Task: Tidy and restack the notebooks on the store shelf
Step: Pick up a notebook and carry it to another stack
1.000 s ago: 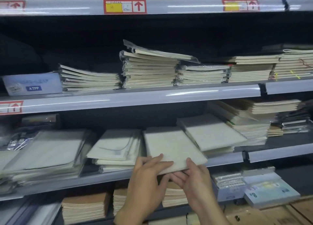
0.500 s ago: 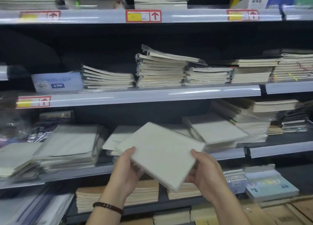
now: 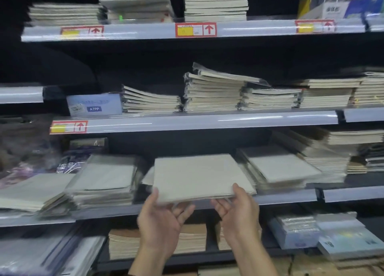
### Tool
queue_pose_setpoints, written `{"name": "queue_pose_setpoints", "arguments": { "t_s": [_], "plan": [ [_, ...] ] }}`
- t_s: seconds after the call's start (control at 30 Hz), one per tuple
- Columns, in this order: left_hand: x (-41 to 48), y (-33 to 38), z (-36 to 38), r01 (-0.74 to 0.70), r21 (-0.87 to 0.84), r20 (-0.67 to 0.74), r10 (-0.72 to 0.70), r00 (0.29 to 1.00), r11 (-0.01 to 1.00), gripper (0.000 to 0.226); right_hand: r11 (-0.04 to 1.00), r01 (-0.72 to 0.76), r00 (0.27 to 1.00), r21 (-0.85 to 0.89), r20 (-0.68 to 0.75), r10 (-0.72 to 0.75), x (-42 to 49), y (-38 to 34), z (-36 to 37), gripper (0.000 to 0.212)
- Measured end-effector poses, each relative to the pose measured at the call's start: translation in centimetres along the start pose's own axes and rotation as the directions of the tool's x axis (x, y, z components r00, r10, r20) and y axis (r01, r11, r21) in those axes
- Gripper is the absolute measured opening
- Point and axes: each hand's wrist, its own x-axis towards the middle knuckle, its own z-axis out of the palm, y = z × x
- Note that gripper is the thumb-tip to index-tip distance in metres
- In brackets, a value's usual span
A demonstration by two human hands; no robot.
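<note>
A pale grey notebook lies flat over the front of the third shelf, held from below at its near edge. My left hand grips its near left corner, thumb on top. My right hand holds the near right corner, thumb on the cover. A leaning pile of similar grey notebooks sits to the left and another pile to the right. Whether the held notebook rests on the shelf or on notebooks beneath it is hidden.
The shelf above carries cream notebook stacks and a blue box. Taller stacks stand at the right. Brown notebook piles and wrapped blue packs fill the bottom shelf. Red arrow price tags mark the rails.
The notebook, tilted up in the air half a second ago, now lies level and lower between the two piles. Both hands have shifted to its near edge.
</note>
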Motion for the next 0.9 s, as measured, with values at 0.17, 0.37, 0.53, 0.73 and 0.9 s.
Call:
{"name": "queue_pose_setpoints", "arguments": {
  "t_s": [0.17, 0.37, 0.53, 0.73, 0.9],
  "plan": [
    [-0.1, 3.1, -1.7, 0.149, -0.013, 0.164, -0.145, 0.976, 0.989, 0.072, 1.0, -0.024, 0.999, -0.002, 0.034, 0.024, 2.1, -1.5, 0.2, 0.033],
    [1.6, 3.4, -2.1, -0.005, 0.168, -0.08, 0.018, 0.997, 0.986, 0.041, 0.985, -0.097, 0.978, -0.14, 0.169, 0.12, 1.8, 0.0, 1.1, 0.041],
    [2.3, 3.6, -2.1, -0.184, 0.218, -0.133, 0.216, 0.967, 0.959, 0.033, 0.923, -0.161, 0.881, -0.35, 0.372, 0.294, -0.5, 2.9, 1.4, 0.027],
    [1.9, 6.3, -3.9, -0.218, 0.292, -0.028, 0.236, 0.971, 0.931, 0.034, 0.878, -0.183, 0.872, -0.443, 0.339, 0.353, -0.9, 4.1, 2.5, 0.028],
    [2.4, 10.3, -6.5, -0.267, 0.487, 0.032, 0.288, 0.957, 0.832, 0.044, 0.853, -0.143, 0.837, -0.502, 0.398, 0.375, -0.5, 5.7, 5.4, 0.032]
  ]
}}
